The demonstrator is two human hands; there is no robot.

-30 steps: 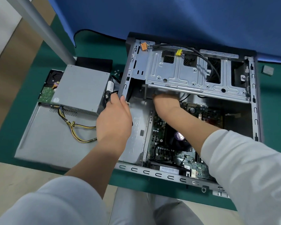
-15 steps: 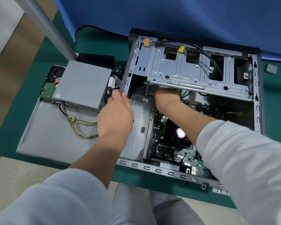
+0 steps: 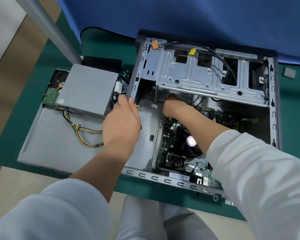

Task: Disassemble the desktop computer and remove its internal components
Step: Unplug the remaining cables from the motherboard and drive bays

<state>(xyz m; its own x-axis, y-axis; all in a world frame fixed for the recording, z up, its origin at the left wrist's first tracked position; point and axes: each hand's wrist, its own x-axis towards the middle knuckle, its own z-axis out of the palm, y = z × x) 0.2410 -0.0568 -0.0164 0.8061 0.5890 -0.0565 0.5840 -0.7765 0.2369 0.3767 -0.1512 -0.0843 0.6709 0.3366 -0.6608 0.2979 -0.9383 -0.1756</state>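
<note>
An open desktop case (image 3: 274,118) lies on its side on the green mat. My left hand (image 3: 121,122) grips the case's left wall, with its fingers curled over the edge. My right hand (image 3: 175,106) reaches in under the silver drive cage (image 3: 197,75); its fingers are hidden beneath the cage. Below my right forearm sits the motherboard (image 3: 173,153) with its black CPU fan (image 3: 189,142). A black cable with an orange plug (image 3: 154,45) and a yellow plug (image 3: 191,51) runs across the cage.
Left of the case, a grey power supply (image 3: 87,87) with yellow and black wires (image 3: 83,135) rests on the removed side panel (image 3: 55,144), beside a hard drive (image 3: 51,94). A small grey block (image 3: 289,72) lies at the right. A metal pole (image 3: 47,26) slants at the upper left.
Both hands keep their hold and place in the case. The view has shifted slightly.
</note>
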